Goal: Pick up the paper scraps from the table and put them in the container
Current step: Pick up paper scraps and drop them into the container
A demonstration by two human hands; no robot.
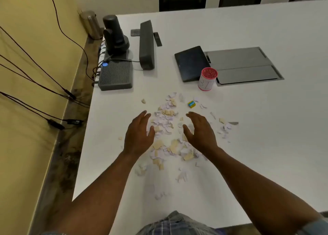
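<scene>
Many small beige and pale lilac paper scraps [167,121] lie scattered over the white table [248,154] in front of me. My left hand [139,134] hovers at the left side of the pile, fingers apart, palm turned inward. My right hand [199,131] mirrors it at the right side of the pile, also open. Scraps lie between and beneath both hands. A round container [207,78] with a pink rim and a white handwritten label stands upright beyond the pile, to the right. It looks filled with red and pink bits.
A small yellow and blue block [191,104] lies among the far scraps. Behind are a dark tablet [190,63], a grey floor-box lid [245,66], a black speaker bar [146,44], a camera [115,35] and a ribbed grey box [116,75]. The table's left edge drops to cables.
</scene>
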